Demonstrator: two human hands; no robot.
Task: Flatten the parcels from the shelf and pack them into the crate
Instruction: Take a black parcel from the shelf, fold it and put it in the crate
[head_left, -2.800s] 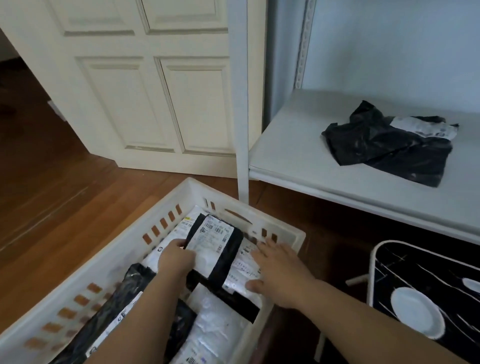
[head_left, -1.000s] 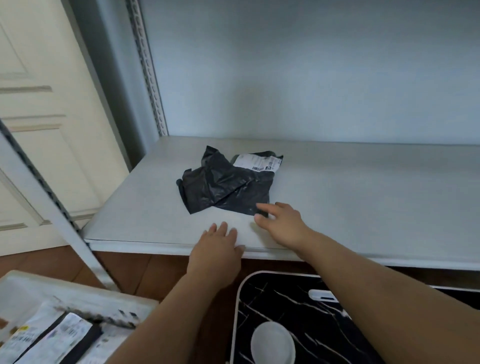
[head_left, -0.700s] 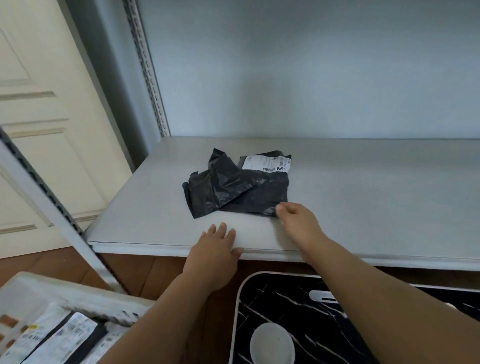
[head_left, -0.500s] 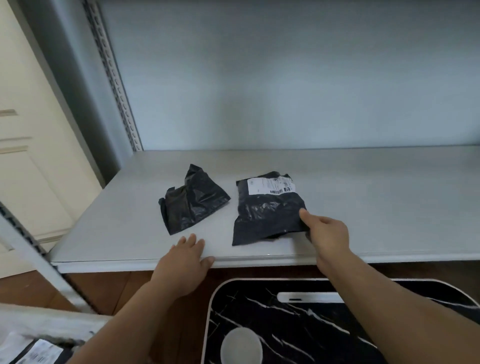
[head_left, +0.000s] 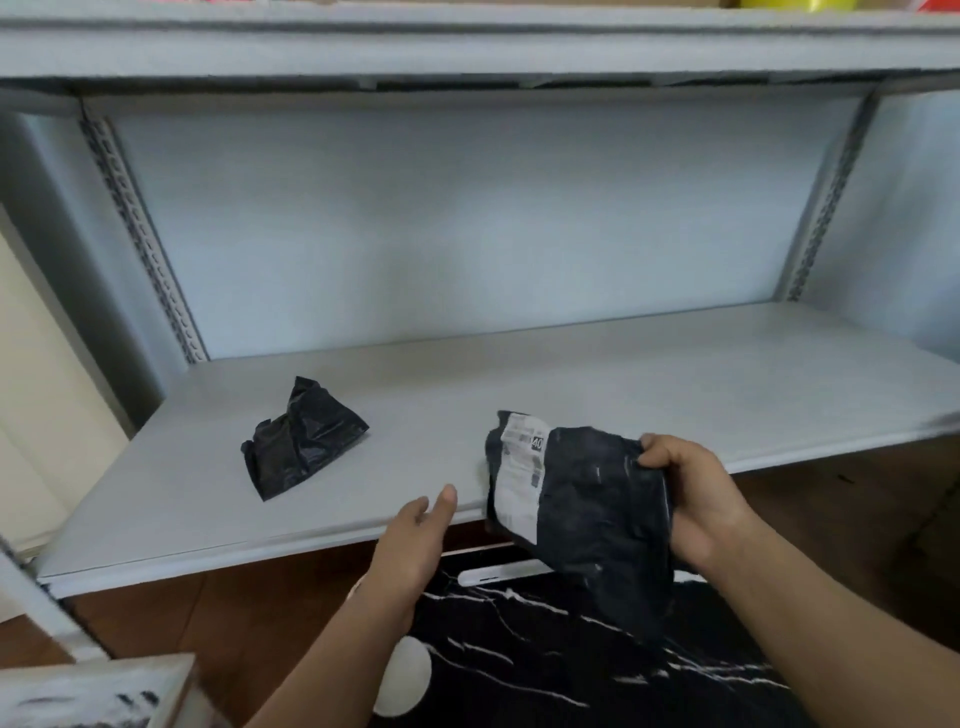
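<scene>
While gripping parcel (head_left: 587, 499) by one edge, right hand (head_left: 696, 499); left hand (head_left: 415, 540) relaxed, empty: risking slip, bag sagging.

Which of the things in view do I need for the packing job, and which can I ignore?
For the job:
labelled black parcel, gripped by right hand
crumpled black parcel on shelf
crate corner
left hand, free

Ignore:
black marble-pattern table
white disc
</scene>
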